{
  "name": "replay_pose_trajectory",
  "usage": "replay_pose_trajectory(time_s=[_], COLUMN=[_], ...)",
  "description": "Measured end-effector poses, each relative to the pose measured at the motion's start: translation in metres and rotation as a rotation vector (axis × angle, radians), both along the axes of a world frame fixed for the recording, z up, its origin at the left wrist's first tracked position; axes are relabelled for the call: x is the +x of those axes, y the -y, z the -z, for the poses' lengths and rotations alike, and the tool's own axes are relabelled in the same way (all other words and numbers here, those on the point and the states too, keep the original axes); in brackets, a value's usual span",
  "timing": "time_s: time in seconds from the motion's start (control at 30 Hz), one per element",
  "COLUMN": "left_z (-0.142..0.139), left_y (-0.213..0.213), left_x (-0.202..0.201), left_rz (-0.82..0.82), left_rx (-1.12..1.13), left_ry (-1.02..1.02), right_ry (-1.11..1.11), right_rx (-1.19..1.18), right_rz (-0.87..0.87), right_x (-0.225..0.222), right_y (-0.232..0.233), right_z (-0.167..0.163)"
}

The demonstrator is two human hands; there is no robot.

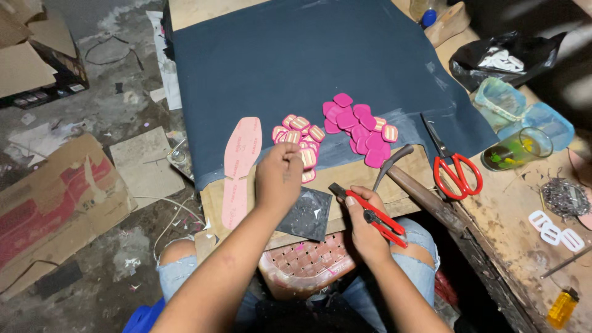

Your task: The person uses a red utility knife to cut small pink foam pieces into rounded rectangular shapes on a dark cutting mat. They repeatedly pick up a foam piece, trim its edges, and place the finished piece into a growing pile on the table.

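one hammer (412, 180), one scissors (454, 166), one pliers (372, 214)

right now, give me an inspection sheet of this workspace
surface: wooden bench with dark blue sheet over it
job's things: pink pieces in two heaps; pink insole; dark square
clutter: red scissors, hammer, cup, tubs, black bag, white buckles, lighter
grippers: left hand pinches something small, hidden; right hand grips red pliers
cables: wire on floor
surroundings: cardboard, scraps on dirty floor
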State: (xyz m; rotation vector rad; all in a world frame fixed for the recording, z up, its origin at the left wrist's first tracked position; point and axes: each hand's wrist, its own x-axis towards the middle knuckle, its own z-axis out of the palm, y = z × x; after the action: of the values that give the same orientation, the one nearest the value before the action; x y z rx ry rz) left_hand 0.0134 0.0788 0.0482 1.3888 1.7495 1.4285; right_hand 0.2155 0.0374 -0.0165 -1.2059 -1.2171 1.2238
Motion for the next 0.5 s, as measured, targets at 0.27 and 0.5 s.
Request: replay_pose_trajectory(time_s=[0.27, 0.5], left_z=[-0.015, -0.016], left_y=[-0.085, -0.134], left_x=[0.03, 0.069], left_rz=[0.187, 0.413], left_rx=[0.218, 0.142], left_ry=[-0.698, -0.922], right_ry=[-0.038, 0.126], right_rx=[0.028, -0.023], right_rz=[-0.005, 0.047], right_x=[0.01, 0.019], right_y=[-0.009, -0.02], right_z=[0.005, 0.002])
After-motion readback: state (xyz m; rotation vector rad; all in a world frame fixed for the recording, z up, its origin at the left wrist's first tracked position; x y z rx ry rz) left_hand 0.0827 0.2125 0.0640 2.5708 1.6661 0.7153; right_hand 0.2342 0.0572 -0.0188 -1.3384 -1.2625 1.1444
